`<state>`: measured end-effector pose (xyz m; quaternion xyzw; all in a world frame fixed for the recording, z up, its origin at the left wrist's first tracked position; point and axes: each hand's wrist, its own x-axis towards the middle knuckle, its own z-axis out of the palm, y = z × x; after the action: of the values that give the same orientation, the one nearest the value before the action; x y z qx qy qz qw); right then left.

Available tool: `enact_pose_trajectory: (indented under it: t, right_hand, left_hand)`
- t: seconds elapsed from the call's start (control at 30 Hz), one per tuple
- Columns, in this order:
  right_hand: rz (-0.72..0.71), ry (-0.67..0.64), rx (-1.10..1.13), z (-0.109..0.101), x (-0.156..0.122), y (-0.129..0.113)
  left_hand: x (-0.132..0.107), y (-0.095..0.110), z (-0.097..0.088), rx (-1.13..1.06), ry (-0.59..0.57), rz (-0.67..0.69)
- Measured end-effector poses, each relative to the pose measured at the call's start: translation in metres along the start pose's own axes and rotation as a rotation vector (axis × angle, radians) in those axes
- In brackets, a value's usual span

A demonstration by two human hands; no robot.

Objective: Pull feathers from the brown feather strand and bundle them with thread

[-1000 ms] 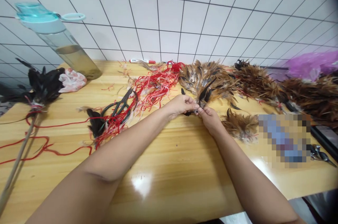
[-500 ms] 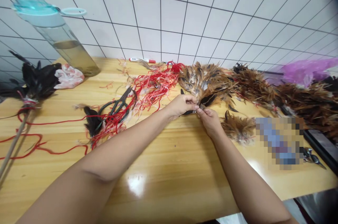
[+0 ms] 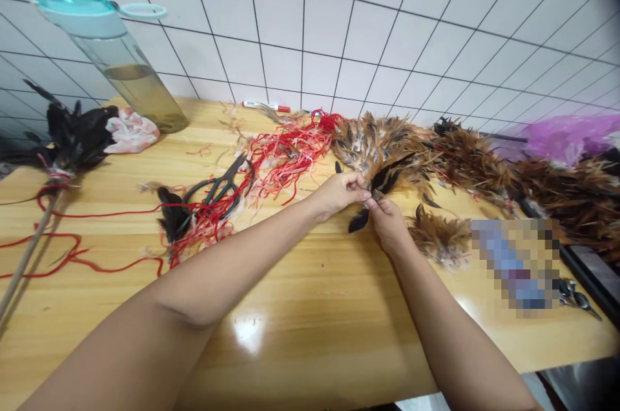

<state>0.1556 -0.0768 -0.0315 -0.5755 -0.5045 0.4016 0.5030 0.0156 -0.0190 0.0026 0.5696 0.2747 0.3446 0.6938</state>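
My left hand (image 3: 343,195) and my right hand (image 3: 387,218) meet above the table, thumbs and fingertips pinched together. Dark feathers (image 3: 387,177) rise from between them, their quill ends hidden by my fingers. Below the pinch, a single black feather (image 3: 359,221) points down toward the table. Just behind my hands lies a pile of brown feathers (image 3: 407,139). A smaller brown feather bunch (image 3: 440,236) rests right of my right wrist. Left of my left hand are tangled red and pale strings (image 3: 285,156) and black-handled scissors (image 3: 223,186).
At the left, a feather-topped stick (image 3: 29,249) trails red cord beside a black feather clump (image 3: 173,214). Behind it stand a water bottle (image 3: 130,75) and crumpled tissue (image 3: 132,131). A marker (image 3: 265,106) lies by the tiled wall. Small scissors (image 3: 580,298) and long feather bundles (image 3: 566,194) are at the right.
Black feathers now stand up more plainly between my fingers, and one black feather hangs lower below them. My hands stay pinched together; the whole view has shifted slightly.
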Motion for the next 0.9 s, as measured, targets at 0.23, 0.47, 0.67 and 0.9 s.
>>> enact_pose_trajectory:
  t: [0.23, 0.47, 0.67, 0.9]
  right_hand:
    - [0.12, 0.13, 0.298, -0.002, 0.003, -0.014]
    - [0.148, 0.044, 0.313, -0.003, 0.002, -0.018]
    - [0.119, 0.0, 0.325, -0.002, 0.0, -0.017]
    - [0.129, -0.018, 0.31, -0.003, -0.002, -0.021]
  left_hand:
    - [0.0, 0.005, -0.007, 0.168, -0.102, 0.189]
    - [-0.005, 0.007, -0.003, 0.577, -0.17, 0.503]
    - [0.002, -0.003, -0.001, 0.306, -0.032, 0.301]
    - [0.002, -0.004, 0.006, -0.196, 0.013, 0.047]
